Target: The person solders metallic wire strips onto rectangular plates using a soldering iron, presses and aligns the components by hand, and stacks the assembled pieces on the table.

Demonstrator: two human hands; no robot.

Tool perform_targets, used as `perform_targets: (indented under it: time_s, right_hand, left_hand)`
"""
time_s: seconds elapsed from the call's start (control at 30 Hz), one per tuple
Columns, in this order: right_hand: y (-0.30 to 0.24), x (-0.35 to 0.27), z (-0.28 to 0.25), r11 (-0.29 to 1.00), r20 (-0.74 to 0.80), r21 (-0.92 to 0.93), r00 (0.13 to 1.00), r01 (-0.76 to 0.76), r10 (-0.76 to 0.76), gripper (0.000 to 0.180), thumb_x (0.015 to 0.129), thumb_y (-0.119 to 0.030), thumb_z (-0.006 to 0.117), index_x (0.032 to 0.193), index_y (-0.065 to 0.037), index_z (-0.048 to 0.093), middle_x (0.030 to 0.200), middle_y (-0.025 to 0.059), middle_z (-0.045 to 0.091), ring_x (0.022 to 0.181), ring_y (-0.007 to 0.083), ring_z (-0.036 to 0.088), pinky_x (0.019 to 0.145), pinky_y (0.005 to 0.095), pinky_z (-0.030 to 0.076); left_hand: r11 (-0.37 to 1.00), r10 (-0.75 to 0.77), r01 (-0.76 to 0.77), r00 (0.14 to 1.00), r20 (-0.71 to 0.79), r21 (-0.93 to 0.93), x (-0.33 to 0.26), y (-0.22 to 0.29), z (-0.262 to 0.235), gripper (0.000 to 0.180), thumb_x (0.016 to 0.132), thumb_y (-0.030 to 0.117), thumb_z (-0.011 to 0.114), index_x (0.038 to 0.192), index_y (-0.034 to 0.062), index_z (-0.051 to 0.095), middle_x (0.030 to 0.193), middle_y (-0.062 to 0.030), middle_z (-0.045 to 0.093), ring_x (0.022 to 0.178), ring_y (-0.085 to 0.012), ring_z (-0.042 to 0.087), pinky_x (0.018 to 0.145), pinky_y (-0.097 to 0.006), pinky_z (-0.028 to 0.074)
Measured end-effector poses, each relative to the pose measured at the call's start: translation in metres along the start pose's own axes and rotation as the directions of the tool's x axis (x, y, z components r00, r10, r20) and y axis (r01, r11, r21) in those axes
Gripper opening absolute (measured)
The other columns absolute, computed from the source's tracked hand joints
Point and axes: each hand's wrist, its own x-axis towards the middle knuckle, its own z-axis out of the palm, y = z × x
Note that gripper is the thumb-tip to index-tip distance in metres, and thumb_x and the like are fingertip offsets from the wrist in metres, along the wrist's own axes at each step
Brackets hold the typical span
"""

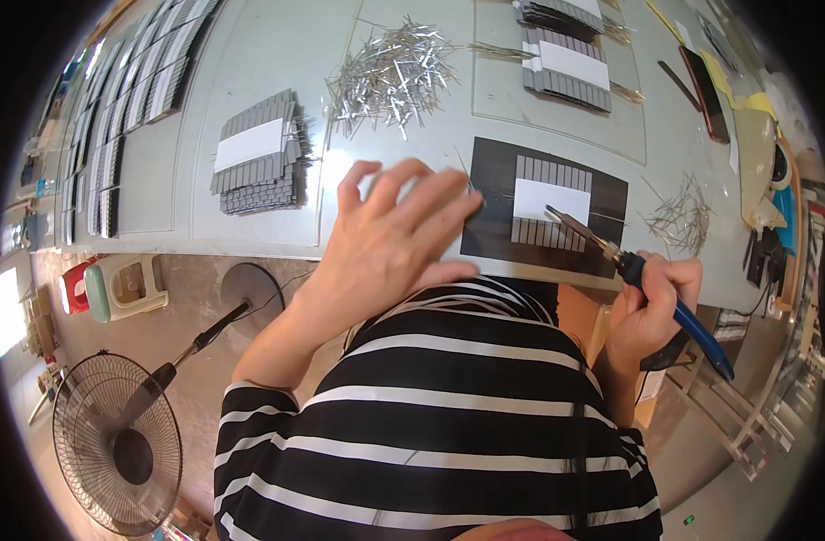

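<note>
And here's the right grip (642, 326), clamped on a blue-handled tool (704, 341), tip over the striped panel (537, 196) just left of it on a dark mat (494, 234)! The left grip (385, 233) has fingers apart, nothing plainly in it. Left of that grip, a stack of similar panels (250, 147), seemingly done; beyond it, a heap of loose pins (396, 79) suggests plenty left. This panel looks in progress: flat, grey slats, white band across.
</note>
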Motion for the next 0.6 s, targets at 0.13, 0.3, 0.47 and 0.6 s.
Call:
perform_targets:
  time_s: [0.13, 0.3, 0.47, 0.6]
  right_hand:
    - [0.002, 0.000, 0.005, 1.000, 0.009, -0.005, 1.000, -0.004, 0.004, 0.015, 0.080, 0.005, 0.053, 0.076, -0.002, 0.041, 0.060, 0.0034, 0.045, 0.050, 0.0048, 0.032, 0.046, 0.0212, 0.025]
    - [0.004, -0.002, 0.000, 0.998, -0.010, -0.053, 1.000, -0.019, 0.019, 0.016, 0.080, 0.007, 0.053, 0.076, -0.002, 0.040, 0.061, 0.0037, 0.047, 0.050, 0.0045, 0.033, 0.047, 0.0208, 0.026]
    - [0.015, -0.005, -0.008, 0.994, -0.003, -0.112, 1.000, 0.004, -0.005, 0.016, 0.080, 0.006, 0.054, 0.076, -0.002, 0.041, 0.061, 0.0041, 0.048, 0.049, 0.0044, 0.035, 0.047, 0.0204, 0.029]
    - [0.018, -0.004, -0.010, 0.994, 0.025, -0.091, 0.998, 0.054, -0.052, 0.015, 0.081, 0.004, 0.056, 0.077, -0.001, 0.043, 0.062, 0.0045, 0.049, 0.049, 0.0047, 0.035, 0.049, 0.0212, 0.033]
  left_hand:
    - [0.993, -0.100, 0.100, 0.995, 0.001, 0.068, 0.010, -0.005, 0.001, 0.065, 0.084, 0.061, 0.058, 0.128, 0.0130, 0.059, 0.123, -0.0032, 0.054, 0.116, -0.0276, 0.045, 0.102, -0.049, 0.025]
    - [0.985, -0.148, 0.154, 0.986, -0.078, 0.077, 0.006, -0.009, -0.001, 0.061, 0.083, 0.055, 0.062, 0.124, 0.0101, 0.059, 0.118, -0.0040, 0.054, 0.113, -0.0249, 0.046, 0.099, -0.048, 0.026]
    - [0.996, -0.088, 0.088, 0.996, -0.019, 0.003, 0.001, -0.004, -0.003, 0.057, 0.082, 0.053, 0.064, 0.120, 0.0100, 0.061, 0.118, -0.0021, 0.054, 0.112, -0.0234, 0.046, 0.100, -0.047, 0.025]
    - [0.997, -0.070, 0.069, 0.997, -0.012, -0.029, -0.004, 0.007, -0.002, 0.058, 0.081, 0.052, 0.065, 0.120, 0.0086, 0.061, 0.118, -0.0012, 0.055, 0.110, -0.0223, 0.047, 0.100, -0.046, 0.025]
